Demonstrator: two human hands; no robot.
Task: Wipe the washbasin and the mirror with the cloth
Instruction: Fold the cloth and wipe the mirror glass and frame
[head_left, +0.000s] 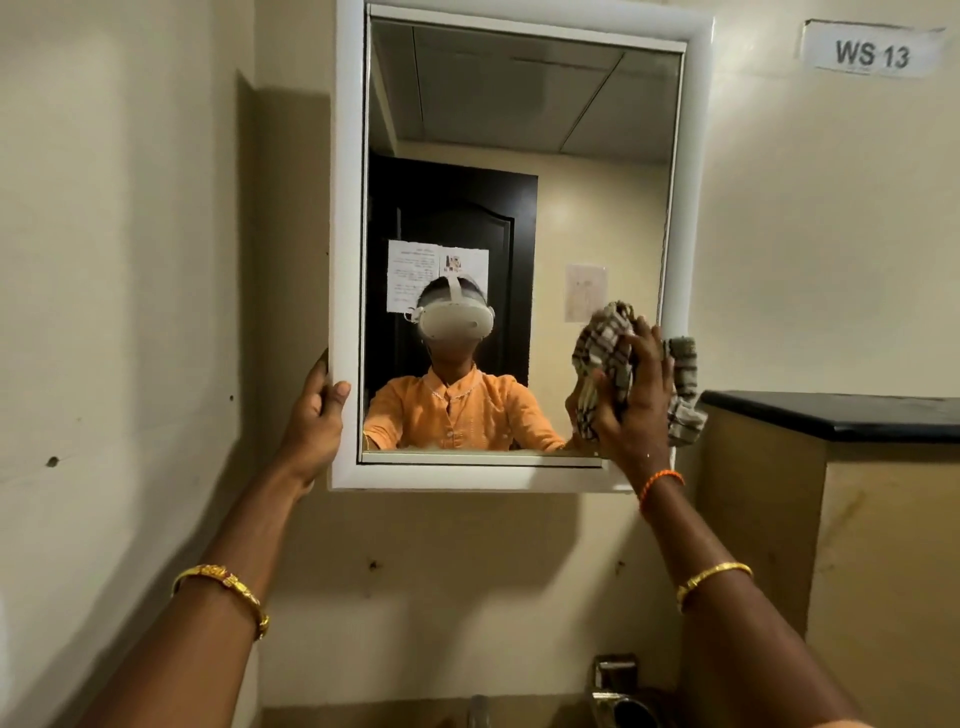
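A white-framed mirror (519, 104) hangs on the beige wall in front of me. My left hand (317, 415) grips the lower left edge of its frame, thumb on the front. My right hand (636, 395) holds a bunched checked cloth (605, 358) against the glass at the lower right corner; part of the cloth hangs over the right frame. The washbasin is out of view; only the top of a metal tap (478, 712) shows at the bottom edge.
A black-topped ledge (841, 410) juts out at the right, level with the mirror's bottom. A metal fitting (621, 691) sits on the wall below the mirror. A label reading WS 13 (872, 52) is stuck high on the right wall.
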